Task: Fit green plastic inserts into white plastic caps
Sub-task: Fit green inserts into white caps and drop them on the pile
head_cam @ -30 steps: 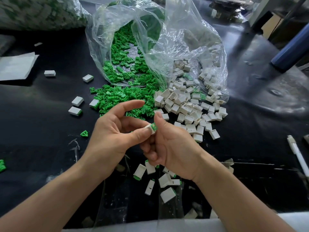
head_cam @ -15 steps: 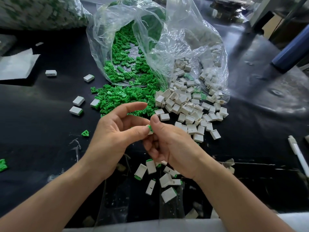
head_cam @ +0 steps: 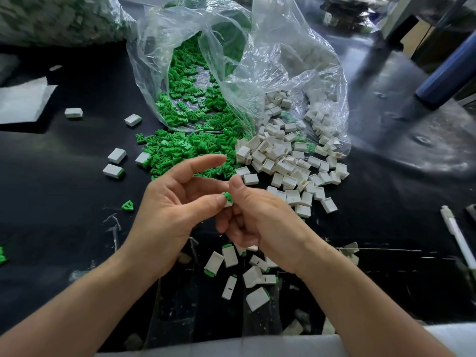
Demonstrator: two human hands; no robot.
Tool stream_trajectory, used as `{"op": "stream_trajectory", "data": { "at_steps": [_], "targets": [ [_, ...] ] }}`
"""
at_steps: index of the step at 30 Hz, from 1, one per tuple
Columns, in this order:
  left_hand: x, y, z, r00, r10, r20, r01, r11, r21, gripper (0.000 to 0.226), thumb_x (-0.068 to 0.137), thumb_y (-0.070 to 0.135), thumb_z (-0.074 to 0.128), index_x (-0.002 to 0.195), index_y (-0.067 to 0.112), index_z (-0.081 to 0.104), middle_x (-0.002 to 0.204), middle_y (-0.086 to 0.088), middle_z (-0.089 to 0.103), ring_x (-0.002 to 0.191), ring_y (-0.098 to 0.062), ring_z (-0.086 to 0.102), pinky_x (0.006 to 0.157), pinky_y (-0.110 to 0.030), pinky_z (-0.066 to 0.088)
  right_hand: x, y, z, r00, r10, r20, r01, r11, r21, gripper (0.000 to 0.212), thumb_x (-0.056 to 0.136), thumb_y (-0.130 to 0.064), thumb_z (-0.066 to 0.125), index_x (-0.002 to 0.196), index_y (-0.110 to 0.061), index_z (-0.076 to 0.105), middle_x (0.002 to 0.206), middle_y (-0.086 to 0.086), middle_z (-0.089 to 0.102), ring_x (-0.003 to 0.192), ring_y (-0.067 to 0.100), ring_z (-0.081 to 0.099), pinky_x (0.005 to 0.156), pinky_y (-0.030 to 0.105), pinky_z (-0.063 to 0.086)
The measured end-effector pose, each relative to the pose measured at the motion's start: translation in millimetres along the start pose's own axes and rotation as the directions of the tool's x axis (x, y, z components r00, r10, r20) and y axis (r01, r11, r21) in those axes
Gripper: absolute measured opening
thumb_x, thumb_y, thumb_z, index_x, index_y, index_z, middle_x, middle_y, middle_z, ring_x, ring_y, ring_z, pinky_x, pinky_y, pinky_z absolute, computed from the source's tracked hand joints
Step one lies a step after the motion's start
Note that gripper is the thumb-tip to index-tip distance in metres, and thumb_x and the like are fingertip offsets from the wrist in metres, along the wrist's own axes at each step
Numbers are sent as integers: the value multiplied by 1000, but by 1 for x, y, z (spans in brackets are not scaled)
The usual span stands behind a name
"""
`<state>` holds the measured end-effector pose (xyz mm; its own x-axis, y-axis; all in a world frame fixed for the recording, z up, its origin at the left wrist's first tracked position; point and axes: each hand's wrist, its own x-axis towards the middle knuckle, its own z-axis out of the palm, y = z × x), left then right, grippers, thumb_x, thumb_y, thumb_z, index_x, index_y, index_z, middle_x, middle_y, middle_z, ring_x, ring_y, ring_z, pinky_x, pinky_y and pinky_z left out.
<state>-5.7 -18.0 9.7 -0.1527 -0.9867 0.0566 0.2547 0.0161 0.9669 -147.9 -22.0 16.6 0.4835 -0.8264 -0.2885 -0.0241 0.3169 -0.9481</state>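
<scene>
1. A wide table under a glossy black plastic sheet (head_cam: 64, 202) takes up nearly all I can see, scuffed with pale marks near its front edge.
2. Cool daylight lies in soft patches on its right side.
3. A dark-blue round tube (head_cam: 448, 76) slants over the far right corner.
4. A flat white foam sheet (head_cam: 23, 101) lies at the left, and a slim white pen (head_cam: 457, 235) at the right edge.

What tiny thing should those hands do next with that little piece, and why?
Probably push the insert fully into the cap with a thumb. The left hand and right hand pinch the cap between them, and green sticks out of its mouth, so it looks not yet seated. The finished ones show only a green rim.
</scene>
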Motion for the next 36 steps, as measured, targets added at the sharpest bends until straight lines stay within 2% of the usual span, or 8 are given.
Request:
{"op": "stream_trajectory", "data": {
  "at_steps": [3, 6, 12, 16, 21, 25, 30, 36],
  "targets": [
    [-1, 1, 0, 1000, 13, 14, -13, 1000, 3, 41, 69, 3, 62, 97, 30, 72, 77, -8, 72, 52, -23, 59, 54, -29, 53, 1, 1, 0, 999, 9, 31, -11, 999, 47, 50, 74, -55, 41, 85, -7, 52, 60, -2, 54, 46, 6, 41, 40, 15, 27],
    [-3, 1, 1, 1000, 13, 15, -13, 1000, 11, 41, 69, 4, 62, 97, 33, 71, 80, -9, 72, 59, -32, 58, 52, -28, 53, 1, 2, -1, 996, 45, 80, -48, 998, 37, 70, 74, -58, 39, 103, 4, 56, 60, -3, 56, 46, 5, 43, 40, 14, 29],
    [-2, 3, 1, 1000, -13, 23, 13, 1000, 7, 40, 68, 6, 62, 96, 32, 72, 84, -9, 73, 65, -26, 67, 56, -28, 55, -1, 0, 0, 999, -24, -25, 20, 988, -151, 50, 77, -59, 33, 70, -15, 55, 57, -8, 54, 48, 4, 45, 44, 13, 35],
    [-2, 3, 0, 998, -47, 48, 49, 998, -42, 40, 67, 6, 63, 97, 30, 73, 85, -10, 74, 79, -23, 70, 63, -26, 56, -1, 3, -2, 990, -110, -88, 79, 950, -301, 72, 78, -64, 29, 99, -4, 63, 61, -8, 51, 54, 1, 46, 52, 14, 39],
    [-2, 0, 1, 997, -71, 21, 72, 994, -82, 40, 63, 4, 64, 99, 20, 68, 82, -10, 74, 80, -22, 71, 62, -25, 55, 4, 10, 2, 965, -205, -161, 106, 874, -474, 80, 70, -73, 22, 93, -8, 63, 54, -21, 52, 54, -3, 47, 59, 22, 35],
    [-2, -1, 2, 997, -81, 9, 81, 992, -99, 46, 62, 2, 63, 106, 15, 62, 80, -10, 74, 97, -18, 68, 69, -21, 54, 5, 14, 4, 957, -224, -183, 107, 863, -494, 71, 78, -68, 22, 95, -12, 62, 55, -28, 51, 54, -6, 46, 59, 22, 32],
    [-3, -1, 2, 996, -90, -2, 90, 990, -111, 47, 60, 0, 61, 106, 14, 62, 78, -10, 74, 98, -17, 68, 71, -20, 54, 6, 15, 5, 953, -243, -179, 116, 843, -525, 63, 82, -60, 22, 104, -17, 62, 58, -38, 49, 60, -13, 47, 59, 13, 30],
    [-2, 0, 2, 994, -114, -7, 112, 985, -134, 41, 62, 2, 63, 99, 18, 69, 79, -13, 73, 78, -25, 67, 61, -25, 55, 7, 14, 3, 957, -232, -176, 130, 882, -453, 69, 83, -62, 23, 95, -9, 65, 65, -10, 54, 57, 0, 47, 57, 21, 34]
  ]
}}
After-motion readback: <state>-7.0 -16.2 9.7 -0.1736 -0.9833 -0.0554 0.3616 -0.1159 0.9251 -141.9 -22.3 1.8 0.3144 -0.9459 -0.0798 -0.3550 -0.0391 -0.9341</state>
